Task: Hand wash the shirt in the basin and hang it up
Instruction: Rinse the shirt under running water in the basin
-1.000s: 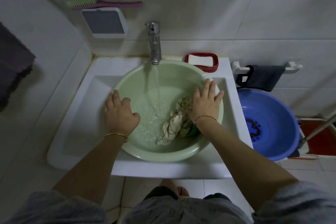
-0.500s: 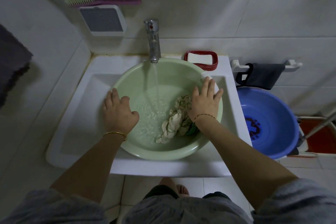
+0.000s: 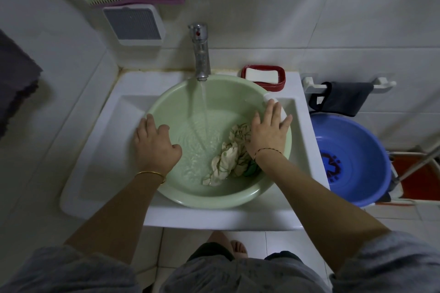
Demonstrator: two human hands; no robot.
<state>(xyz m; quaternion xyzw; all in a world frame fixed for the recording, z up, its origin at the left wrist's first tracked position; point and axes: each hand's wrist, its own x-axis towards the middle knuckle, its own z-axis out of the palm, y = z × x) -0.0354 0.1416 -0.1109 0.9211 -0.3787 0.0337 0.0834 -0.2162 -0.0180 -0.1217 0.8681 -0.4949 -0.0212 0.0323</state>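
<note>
Two-handedly bracing the basin (image 3: 214, 201) against the running tap (image 3: 201, 54), presumably for filling: gripping its rim with curled left hand (image 3: 156, 145), pressing right hand (image 3: 267, 131) flat, soaking the shirt (image 3: 226, 159) just beside that wrist.

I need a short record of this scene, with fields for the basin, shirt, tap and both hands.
basin: round pale green plastic basin, in white rectangular sink, partly filled
shirt: crumpled cream cloth shirt, in the water, right side
tap: chrome metal tap, running
left hand: holds left rim
right hand: flat on right rim, fingers straight
</note>
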